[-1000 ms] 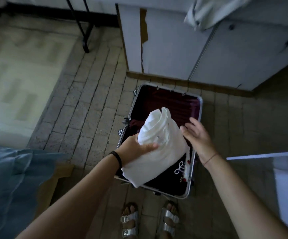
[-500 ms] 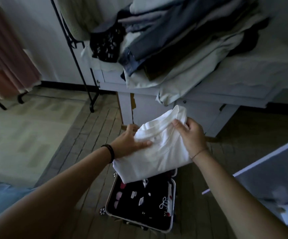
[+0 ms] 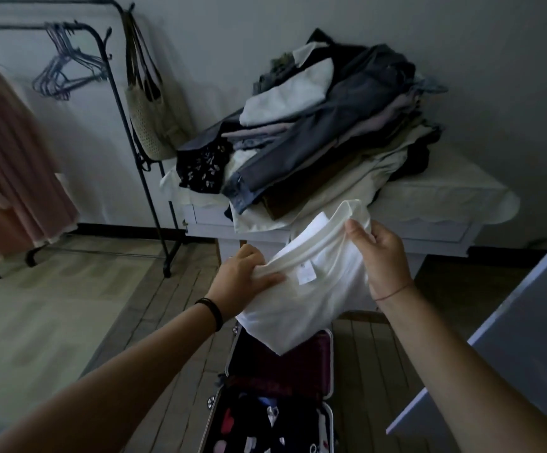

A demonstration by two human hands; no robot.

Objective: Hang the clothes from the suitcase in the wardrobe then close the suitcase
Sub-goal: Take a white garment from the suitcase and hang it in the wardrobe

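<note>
I hold a folded white T-shirt (image 3: 314,289) in the air above the open suitcase (image 3: 233,361). My left hand (image 3: 242,277) grips its collar edge on the left; my right hand (image 3: 383,253) pinches the collar on the right. The neck label faces me. The suitcase lies open on the floor below, with a dark patterned garment (image 3: 265,426) inside. A black clothes rack (image 3: 141,165) stands at the left with several empty hangers (image 3: 66,70) and a pink garment (image 3: 14,171) hanging on it.
A white table (image 3: 445,204) behind the shirt carries a big pile of clothes (image 3: 324,132). A woven bag (image 3: 154,119) hangs on the rack's post. A pale panel (image 3: 520,322) stands at the right. A light rug (image 3: 36,322) covers the floor at left.
The view has lifted from the suitcase to the rack and table. The shirt has risen from the suitcase, and both hands now spread its collar apart.
</note>
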